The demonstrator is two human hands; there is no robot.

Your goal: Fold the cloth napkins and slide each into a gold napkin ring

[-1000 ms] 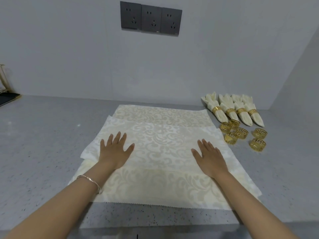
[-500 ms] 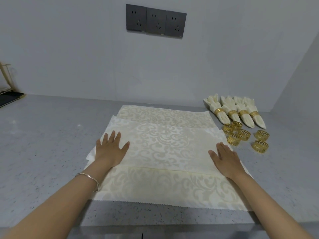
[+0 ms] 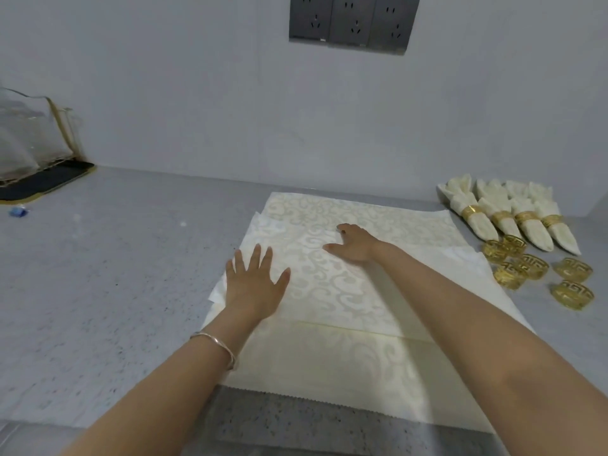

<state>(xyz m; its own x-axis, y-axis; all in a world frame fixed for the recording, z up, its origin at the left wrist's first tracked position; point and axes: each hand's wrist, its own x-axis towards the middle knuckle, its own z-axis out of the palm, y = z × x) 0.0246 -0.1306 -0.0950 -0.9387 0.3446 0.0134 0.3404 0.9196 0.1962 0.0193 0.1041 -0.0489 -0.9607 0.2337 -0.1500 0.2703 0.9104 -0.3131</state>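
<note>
— Head view: left hand (image 3: 255, 287) flat, fingers spread, pressing the left edge of the top cloth napkin (image 3: 332, 284). Gripping nothing.

— And the right hand (image 3: 353, 245)?

— Half a second back, resting flat at the napkin's right edge. Now crossed over toward the middle, fingers loosely curled and apart, touching the fabric near its far fold. Nothing pinched yet, as far as can be seen.

— Meaning for the task?

— Smoothing looks finished; probably reaching for an edge to begin the next fold. Still spread on the grey counter (image 3: 115, 274), over at least one more napkin beneath.

— Progress overall?

— Four finished napkins (image 3: 513, 215) lined up far right, each already in a gold band. Five loose gold napkin rings (image 3: 533, 268) just in front of them, near the spread napkin's right edge. So several left to do.

— Any writing or brands?

— None readable. Three dark wall sockets (image 3: 353, 23) without legible marking. Small blue object (image 3: 18, 211) far left, too blurred to identify. Plain bangle (image 3: 218, 348) on the left wrist.
</note>
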